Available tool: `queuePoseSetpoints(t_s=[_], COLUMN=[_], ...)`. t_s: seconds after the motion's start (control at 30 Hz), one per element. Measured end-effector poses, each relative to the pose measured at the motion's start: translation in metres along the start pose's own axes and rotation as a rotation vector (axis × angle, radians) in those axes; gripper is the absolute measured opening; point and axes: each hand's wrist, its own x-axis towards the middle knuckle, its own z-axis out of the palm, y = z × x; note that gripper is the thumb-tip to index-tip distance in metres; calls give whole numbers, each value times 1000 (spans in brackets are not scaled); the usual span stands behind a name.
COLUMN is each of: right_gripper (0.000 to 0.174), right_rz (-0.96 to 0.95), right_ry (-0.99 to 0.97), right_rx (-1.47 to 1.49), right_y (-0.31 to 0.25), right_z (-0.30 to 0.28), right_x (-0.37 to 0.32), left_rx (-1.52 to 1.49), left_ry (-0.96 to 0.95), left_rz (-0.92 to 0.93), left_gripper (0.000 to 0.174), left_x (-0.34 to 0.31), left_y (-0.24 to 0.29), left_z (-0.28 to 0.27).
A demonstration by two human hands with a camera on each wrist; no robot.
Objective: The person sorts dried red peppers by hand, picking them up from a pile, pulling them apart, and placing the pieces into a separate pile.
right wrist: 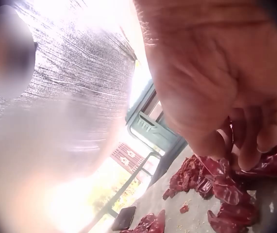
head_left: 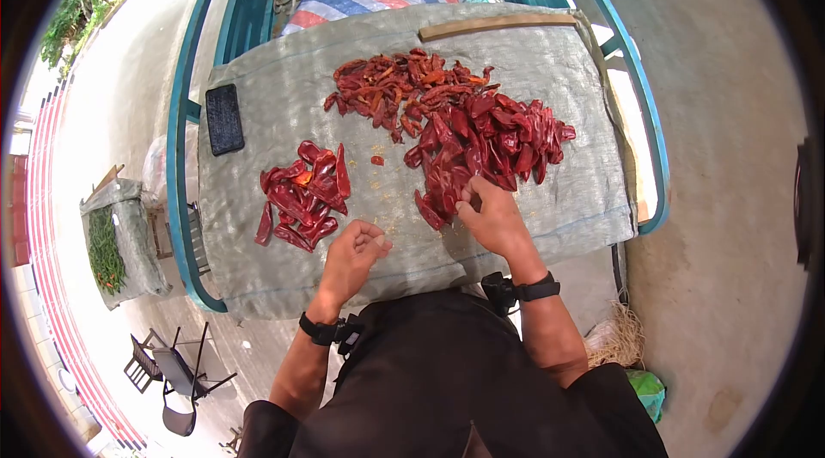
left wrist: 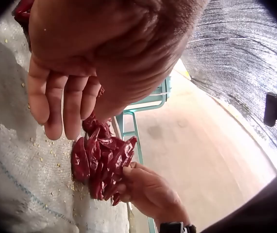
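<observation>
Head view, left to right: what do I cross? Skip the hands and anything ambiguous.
Green chilies → black phone → small red pepper pile → loose red piece → large glossy pepper pile → green bag

My head feed shows, on the grey woven sheet (head_left: 284, 97), the small glossy red pepper pile (head_left: 296, 200) left of the large dark-red pepper heap (head_left: 481, 140), the shrivelled orange-red peppers (head_left: 387, 84) behind-left of it, the long wooden strip (head_left: 498, 25) behind all three.

Pale concrete floor (head_left: 722, 97) is stretching off right; teal rails (head_left: 176, 174) are flanking both sides; black chair (head_left: 182, 376) is standing lower left; greenery (head_left: 82, 15) is showing top left; silvery sheeting (right wrist: 97, 68) is spreading overhead; sunlight is glaring.
</observation>
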Motion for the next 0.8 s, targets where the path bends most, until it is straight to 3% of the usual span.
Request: queuePoseSetpoints(t_s=[0.2, 0.3, 0.57, 0.8], right_gripper=[15, 14, 23, 18], right_rz=[99, -26, -25, -23], right_ry=[194, 368, 406, 351], right_rx=[32, -82, -329, -168], right_y=[24, 29, 28, 6], right_z=[-29, -32, -23, -24], right_x=[10, 15, 7, 6], left_rx=[36, 62, 328, 824], left_ry=[52, 71, 175, 483], left_rz=[24, 59, 162, 474], left_gripper=[17, 16, 15, 29], left_x=[-2, -1, -11, -3], left_y=[-9, -14, -7, 19], left_z=[-7, -9, -7, -7])
